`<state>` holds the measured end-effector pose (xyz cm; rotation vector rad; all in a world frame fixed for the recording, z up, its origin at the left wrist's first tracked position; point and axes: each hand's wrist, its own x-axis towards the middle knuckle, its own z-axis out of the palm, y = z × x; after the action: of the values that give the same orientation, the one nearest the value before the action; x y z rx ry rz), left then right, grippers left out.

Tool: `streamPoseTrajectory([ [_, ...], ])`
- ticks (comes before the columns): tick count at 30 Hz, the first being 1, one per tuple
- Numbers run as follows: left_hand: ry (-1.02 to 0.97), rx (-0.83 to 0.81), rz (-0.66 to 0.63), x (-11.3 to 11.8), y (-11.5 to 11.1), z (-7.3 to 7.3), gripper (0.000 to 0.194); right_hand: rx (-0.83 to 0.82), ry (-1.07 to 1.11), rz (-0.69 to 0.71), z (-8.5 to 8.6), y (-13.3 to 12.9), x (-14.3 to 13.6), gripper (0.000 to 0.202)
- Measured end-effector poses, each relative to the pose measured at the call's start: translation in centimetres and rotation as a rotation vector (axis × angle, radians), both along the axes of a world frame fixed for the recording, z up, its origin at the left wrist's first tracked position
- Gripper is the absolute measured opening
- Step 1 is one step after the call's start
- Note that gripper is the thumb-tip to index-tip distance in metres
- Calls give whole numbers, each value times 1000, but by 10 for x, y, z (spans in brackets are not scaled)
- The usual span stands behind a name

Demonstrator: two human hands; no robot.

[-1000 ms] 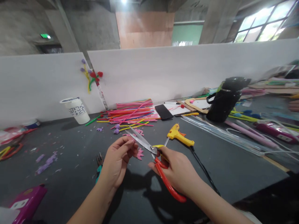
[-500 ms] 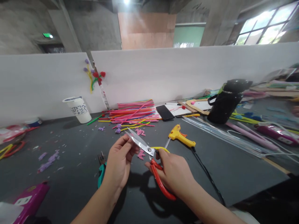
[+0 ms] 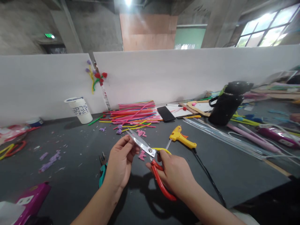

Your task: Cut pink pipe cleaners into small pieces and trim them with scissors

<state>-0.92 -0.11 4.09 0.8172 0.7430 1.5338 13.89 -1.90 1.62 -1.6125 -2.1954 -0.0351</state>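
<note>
My right hand (image 3: 177, 167) is closed around the red-handled scissors (image 3: 161, 184), whose blades point up and to the left. The silver blades lie against the fingertips of my left hand (image 3: 122, 161). That hand is pinched shut; whatever sits between its fingertips is hidden by the fingers and blades. A yellow pipe cleaner (image 3: 161, 149) curves out beside my right fingers, and I cannot tell whether they grip it. Pink fuzzy pieces (image 3: 142, 155) lie on the dark table just beyond the hands. Teal-handled pliers (image 3: 102, 175) rest left of my left wrist.
Beyond the hands lies a pile of coloured pipe cleaners (image 3: 133, 114), with a black phone (image 3: 166, 113) beside it. A yellow glue gun (image 3: 182, 137) trails a black cord on the right. A white cup (image 3: 82, 111) and a black jug (image 3: 225, 104) stand further back.
The scissor blades look slightly closer together. Both hands keep nearly the same place, and the camera view has shifted very little.
</note>
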Motion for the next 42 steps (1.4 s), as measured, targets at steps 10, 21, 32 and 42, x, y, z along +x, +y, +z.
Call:
streamPoseTrajectory([
  [10,52,-30,1,-1,-1,2,7,-112,117,-21,-1,1,2,36],
  [21,310,-27,-105,4,-3,-4,9,-279,503,66,6,6,12,30],
  [32,143,76,4,-2,2,-2,4,-138,99,-13,5,-2,11,43],
  [42,57,54,49,-5,3,2,4,-17,-27,14,-1,-1,10,47],
])
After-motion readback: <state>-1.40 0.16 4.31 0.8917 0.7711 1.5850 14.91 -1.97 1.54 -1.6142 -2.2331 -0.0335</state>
